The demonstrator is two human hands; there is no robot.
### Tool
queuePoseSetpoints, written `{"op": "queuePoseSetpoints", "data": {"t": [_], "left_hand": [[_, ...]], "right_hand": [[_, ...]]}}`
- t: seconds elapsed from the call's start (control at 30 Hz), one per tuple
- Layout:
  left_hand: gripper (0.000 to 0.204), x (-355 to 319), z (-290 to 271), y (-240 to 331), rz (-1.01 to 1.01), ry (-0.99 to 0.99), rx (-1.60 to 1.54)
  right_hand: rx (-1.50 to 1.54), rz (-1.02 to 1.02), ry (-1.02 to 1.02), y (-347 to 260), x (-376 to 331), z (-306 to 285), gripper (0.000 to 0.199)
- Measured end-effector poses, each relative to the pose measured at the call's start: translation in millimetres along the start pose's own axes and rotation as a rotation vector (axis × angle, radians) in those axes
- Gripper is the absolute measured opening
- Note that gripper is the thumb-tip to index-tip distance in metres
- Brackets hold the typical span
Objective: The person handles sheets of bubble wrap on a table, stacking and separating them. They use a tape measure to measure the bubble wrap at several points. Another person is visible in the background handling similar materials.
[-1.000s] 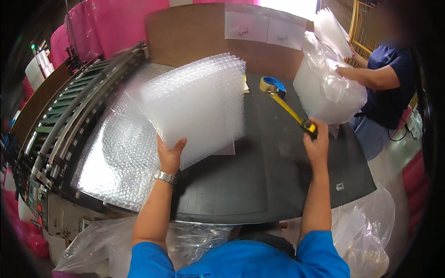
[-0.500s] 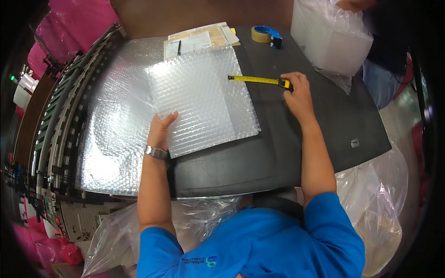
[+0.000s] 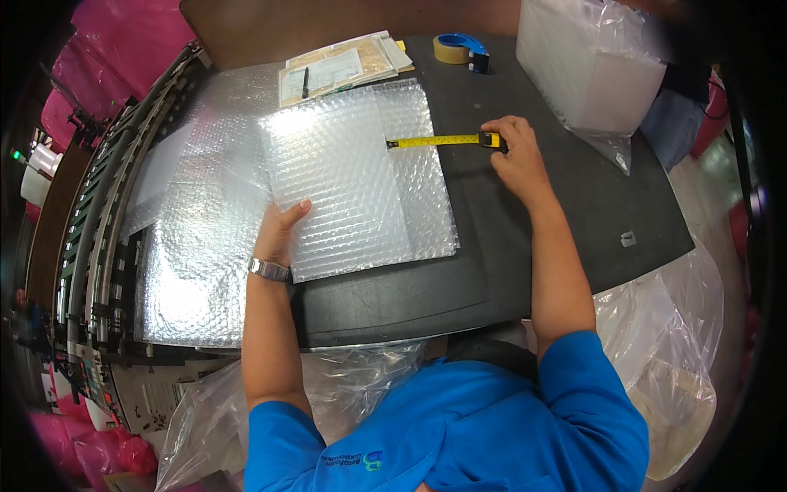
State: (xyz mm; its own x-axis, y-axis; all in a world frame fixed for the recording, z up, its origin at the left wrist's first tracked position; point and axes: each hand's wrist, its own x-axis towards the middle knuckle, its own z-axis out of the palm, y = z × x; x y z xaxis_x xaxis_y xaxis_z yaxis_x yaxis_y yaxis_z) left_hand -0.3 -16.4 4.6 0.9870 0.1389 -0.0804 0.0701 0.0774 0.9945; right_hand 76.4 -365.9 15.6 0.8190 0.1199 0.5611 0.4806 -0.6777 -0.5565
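Near the middle of the frame, a stack of clear, square-cornered bubble-wrap sheets (image 3: pixel 352 189) is pinched at its lower left edge by the left hand (image 3: pixel 279 234). The thumb lies on top; the other fingers are hidden beneath, so their spread cannot be told. How many sheets there are, and whether the stack rests fully on the black, flat tabletop (image 3: pixel 484 271), cannot be made out.

Right of centre, the right hand (image 3: pixel 518 157) grips a yellow-and-black tape measure (image 3: pixel 443 141), thumb and forefinger closed around its case and partly covering it; the remaining fingers are curled and mostly out of sight. The yellow blade reaches left over the stack's right part; its markings are too small to read, and whether it touches the plastic is unclear.

At upper centre, a blue tape dispenser with a tan roll (image 3: pixel 451 51) stands near a pile of white and brown papers (image 3: pixel 344 61), its lower edge close behind the stack. At upper right, a whitish block in clear plastic (image 3: pixel 586 74) is cut off by the top edge, and another person (image 3: pixel 676 119) is mostly lost in shadow. The dark roller machine (image 3: pixel 115 197) at left fades into the black rim.
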Motion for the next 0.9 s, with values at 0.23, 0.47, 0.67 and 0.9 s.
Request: {"op": "queuePoseSetpoints", "data": {"t": [0.23, 0.47, 0.67, 0.9], "left_hand": [[0.074, -1.3, -1.0, 1.4, -0.019, -0.022, -0.043], [0.073, -0.8, -1.1, -0.1, -0.046, 0.001, -0.018], [0.072, -1.7, 0.1, 0.4, -0.021, -0.019, -0.037], [0.072, -0.7, -3.3, -1.4, -0.044, -0.014, -0.008]], "right_hand": [[0.022, -0.004, -0.011, 0.4, -0.3, -3.3, 0.036], [0.017, -0.005, -0.008, 0.8, -0.6, -3.0, 0.036], [0.027, -0.022, 0.003, 3.5, -0.2, -2.0, 0.036], [0.014, -0.026, 0.011, 2.4, -0.7, -2.2, 0.036]]}}
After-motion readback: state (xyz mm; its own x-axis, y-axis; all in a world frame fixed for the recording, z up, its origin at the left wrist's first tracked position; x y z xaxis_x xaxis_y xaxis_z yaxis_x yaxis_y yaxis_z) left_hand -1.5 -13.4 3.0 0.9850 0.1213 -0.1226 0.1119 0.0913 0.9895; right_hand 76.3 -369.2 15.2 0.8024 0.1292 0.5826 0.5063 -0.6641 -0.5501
